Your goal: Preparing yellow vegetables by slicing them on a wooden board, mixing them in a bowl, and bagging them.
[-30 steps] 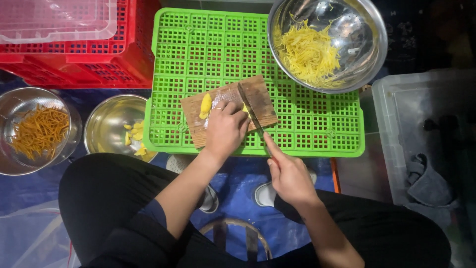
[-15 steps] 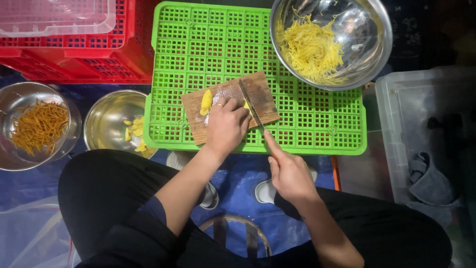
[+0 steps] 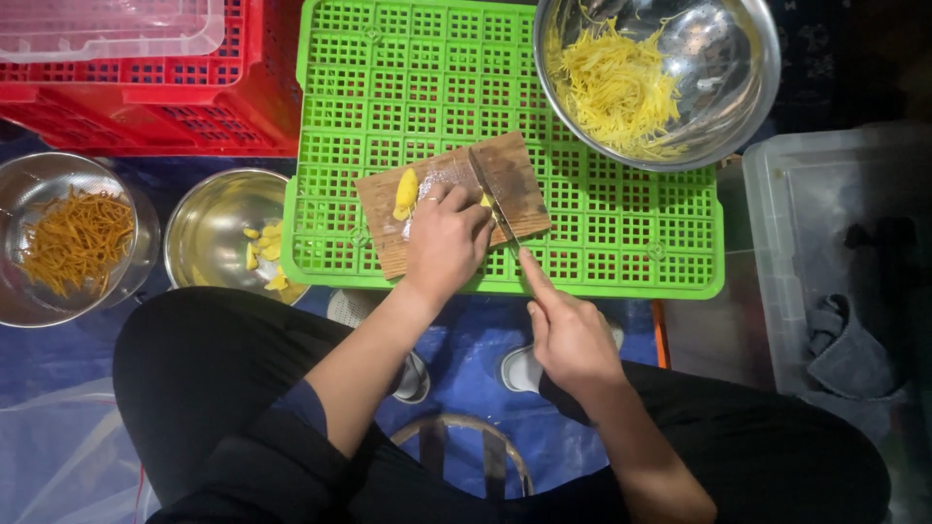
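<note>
A small wooden cutting board (image 3: 519, 173) lies on an upturned green plastic crate (image 3: 437, 87). My left hand (image 3: 445, 241) presses down on yellow slices on the board, its fingers curled beside the blade. A yellow piece (image 3: 405, 193) lies just left of that hand. My right hand (image 3: 568, 330) grips the handle of a knife (image 3: 492, 197), forefinger stretched along it, the blade resting across the board next to my left fingertips.
A large steel bowl (image 3: 738, 68) of yellow shreds sits at the crate's far right. To the left stand a steel bowl (image 3: 209, 228) with yellow chunks and a bowl (image 3: 58, 175) of orange strips. Red crates (image 3: 146, 107) are far left, a clear bin (image 3: 835, 252) at right.
Almost nothing differs: both hands stay on the board, with the knife blade shifting only slightly beside my left fingers.
</note>
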